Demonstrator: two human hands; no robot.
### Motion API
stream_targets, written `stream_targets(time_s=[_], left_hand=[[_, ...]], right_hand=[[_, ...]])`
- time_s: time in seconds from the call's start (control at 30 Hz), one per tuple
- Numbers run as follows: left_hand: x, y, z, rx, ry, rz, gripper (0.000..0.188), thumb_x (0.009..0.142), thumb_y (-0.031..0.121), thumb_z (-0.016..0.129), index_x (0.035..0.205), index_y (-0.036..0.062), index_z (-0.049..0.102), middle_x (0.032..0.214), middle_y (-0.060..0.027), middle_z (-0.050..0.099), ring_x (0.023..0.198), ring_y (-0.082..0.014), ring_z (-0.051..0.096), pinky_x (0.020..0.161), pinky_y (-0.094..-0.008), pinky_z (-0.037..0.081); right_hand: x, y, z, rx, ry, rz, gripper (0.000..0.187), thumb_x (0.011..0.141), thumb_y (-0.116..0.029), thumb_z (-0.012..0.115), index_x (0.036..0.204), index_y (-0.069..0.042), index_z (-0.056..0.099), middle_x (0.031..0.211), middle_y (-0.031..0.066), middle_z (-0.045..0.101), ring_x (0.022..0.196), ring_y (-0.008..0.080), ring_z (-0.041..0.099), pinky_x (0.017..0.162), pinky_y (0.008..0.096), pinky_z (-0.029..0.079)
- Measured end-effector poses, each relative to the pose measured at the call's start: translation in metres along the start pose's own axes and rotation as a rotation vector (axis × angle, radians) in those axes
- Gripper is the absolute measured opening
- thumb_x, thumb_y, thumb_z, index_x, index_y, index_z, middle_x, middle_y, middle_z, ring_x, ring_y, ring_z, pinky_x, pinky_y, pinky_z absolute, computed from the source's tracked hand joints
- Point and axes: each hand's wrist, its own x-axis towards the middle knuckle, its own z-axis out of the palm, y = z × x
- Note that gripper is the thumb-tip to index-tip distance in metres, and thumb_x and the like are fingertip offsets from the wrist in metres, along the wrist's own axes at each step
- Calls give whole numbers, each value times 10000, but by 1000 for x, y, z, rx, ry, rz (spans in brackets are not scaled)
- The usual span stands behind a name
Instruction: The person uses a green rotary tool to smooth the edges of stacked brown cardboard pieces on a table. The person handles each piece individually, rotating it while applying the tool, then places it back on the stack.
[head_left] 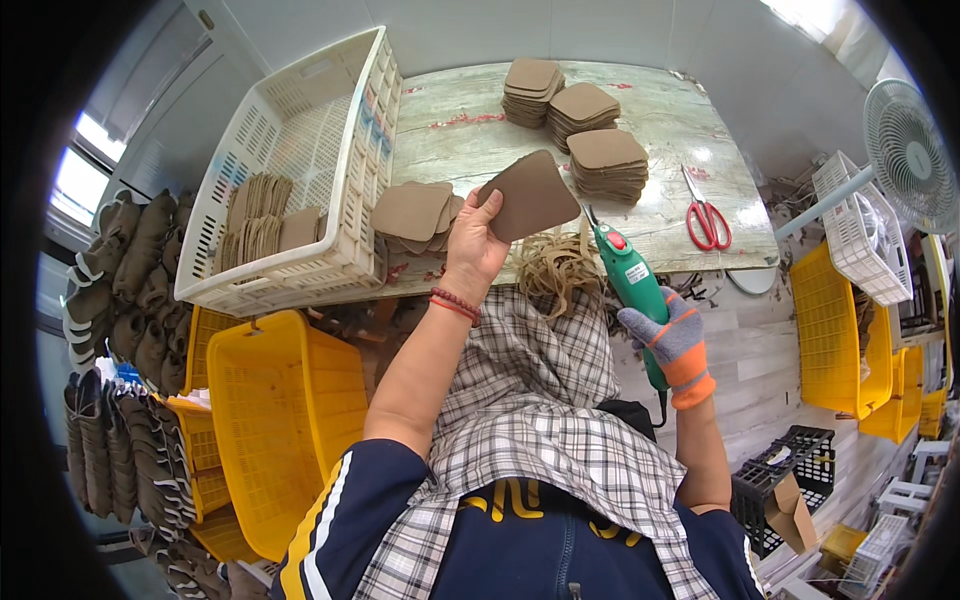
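Note:
My bare left hand (pixel 478 240) pinches the corner of a brown rounded-square piece (pixel 535 197), held up above the table's near edge. In my right hand (pixel 672 338), in a grey and orange glove, is a green corded power tool (pixel 630 270) with a red button; its narrow tip points up beside the piece. Below them a tangle of thin tan strips (pixel 553 268) hangs at the table edge by my lap. A loose pile of similar brown pieces (pixel 410 212) lies left of my left hand. Red-handled scissors (pixel 707 222) rest on the table to the right.
Several neat stacks of brown pieces (pixel 608 150) stand on the worn table (pixel 450 100). A white crate (pixel 345 200) holding more pieces stands at the left. Yellow bins (pixel 270 340) flank me, with dark shoes (pixel 125 440) at far left. A fan (pixel 912 150) stands right.

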Motion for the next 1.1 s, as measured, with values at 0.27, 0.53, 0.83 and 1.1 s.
stream_targets(time_s=[0.27, 0.53, 0.83, 1.1], left_hand=[[-1, -8, -1, 57, -56, 22, 167, 877, 43, 596, 1026, 59, 522, 1051, -80, 628, 982, -202, 609, 881, -359, 521], [-3, -16, -3, 173, -46, 52, 195, 873, 30, 600, 1042, 81, 518, 1031, -78, 631, 951, -195, 618, 842, -341, 535], [-15, -25, 7, 170, -11, 11, 178, 858, 9, 615, 1005, 61, 529, 962, -77, 644, 871, -173, 628, 787, -320, 539], [-1, 131, 19, 747, -42, 48, 178, 865, 20, 563, 1042, 6, 570, 964, -90, 655, 874, -185, 633, 792, -308, 525]], right_hand=[[-3, -12, 1, -15, -18, 5, 468, 723, -253, 807, 1027, 28, 590, 694, 27, 609, 544, 60, 522, 496, 217, 430], [-2, -13, 1, -39, -8, -15, 470, 726, -252, 803, 1036, 30, 591, 717, 34, 617, 588, 58, 531, 528, 223, 447], [6, -16, 6, -30, 34, -46, 413, 733, -240, 793, 995, 23, 610, 724, 13, 613, 575, 52, 510, 531, 215, 437], [4, -5, -20, 32, 164, -14, 368, 758, -215, 772, 999, 3, 601, 683, 13, 598, 541, 68, 528, 473, 218, 413]])
